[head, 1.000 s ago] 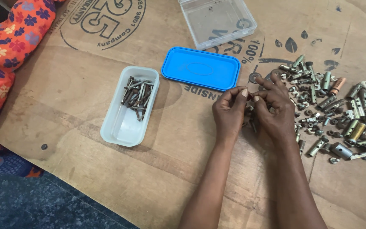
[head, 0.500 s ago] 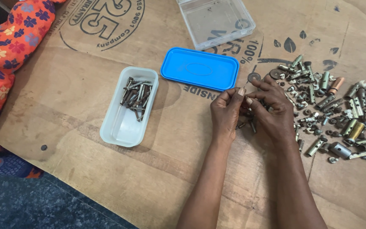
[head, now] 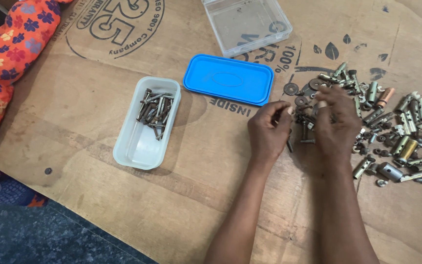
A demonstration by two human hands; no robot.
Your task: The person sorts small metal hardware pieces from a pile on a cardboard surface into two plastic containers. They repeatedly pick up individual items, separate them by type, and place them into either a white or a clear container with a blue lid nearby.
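Where hands [head: 301,128] meet over hardware pile [head: 382,127] — pinched item unclear.

**Layout of the Work Surface**

The cardboard sheet [head: 98,205] carries everything. The tub [head: 137,151] lies at left — screws [head: 155,110] inside, bunched at its far end. The flat lid [head: 229,79] lies to its right; the clear box [head: 246,24] sits behind the lid. The pile of fittings [head: 391,127] spreads at right — both hands at its near-left edge.
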